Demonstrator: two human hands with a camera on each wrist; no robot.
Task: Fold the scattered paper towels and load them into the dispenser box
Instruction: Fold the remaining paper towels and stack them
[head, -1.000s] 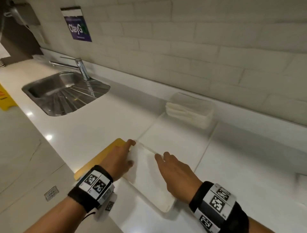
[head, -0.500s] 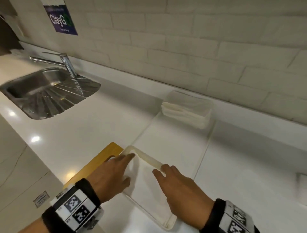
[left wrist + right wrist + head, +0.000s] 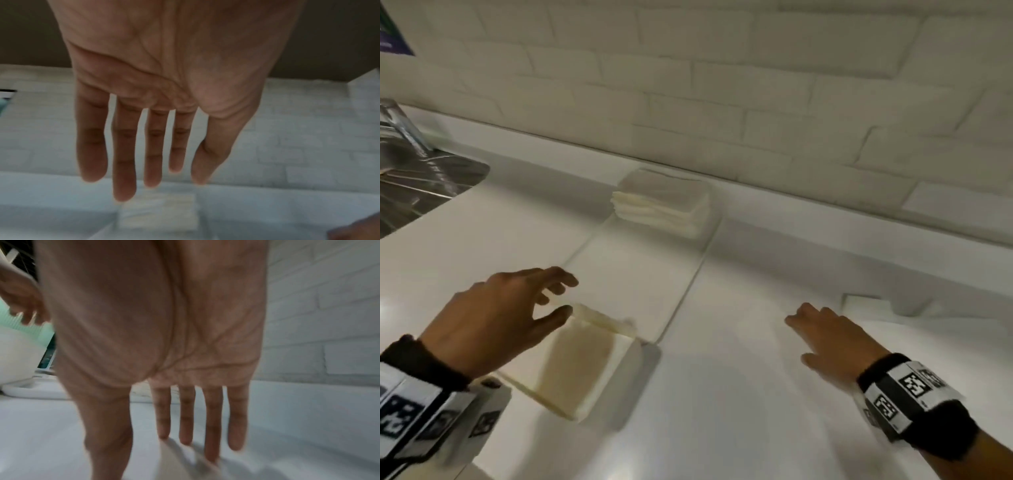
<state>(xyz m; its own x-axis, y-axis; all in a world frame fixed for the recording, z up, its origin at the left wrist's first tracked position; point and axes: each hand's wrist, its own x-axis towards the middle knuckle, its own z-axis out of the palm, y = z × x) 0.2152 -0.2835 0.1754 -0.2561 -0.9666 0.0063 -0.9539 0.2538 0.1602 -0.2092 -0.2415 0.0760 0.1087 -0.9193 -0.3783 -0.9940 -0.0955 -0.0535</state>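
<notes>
The white open-topped dispenser box [image 3: 582,363] sits near the counter's front edge with towels inside it. My left hand [image 3: 558,296] hovers over its far left corner, fingers spread and holding nothing; the left wrist view shows my left hand [image 3: 144,178] with straight fingers. A stack of folded paper towels [image 3: 664,202] [image 3: 158,212] lies by the wall. My right hand [image 3: 799,337] [image 3: 195,439] is flat and empty, out to the right of the box. A loose paper towel [image 3: 866,305] [image 3: 185,459] lies at its fingertips; contact is unclear.
A steel sink [image 3: 417,185] is set into the counter at the far left. A flat clear sheet [image 3: 640,274] lies between the box and the stack. The tiled wall [image 3: 722,102] runs along the back of the white counter [image 3: 722,411].
Both hands have come off the box. My right hand has swung right to the loose towel, my left has lifted above the box, and the head view has turned right.
</notes>
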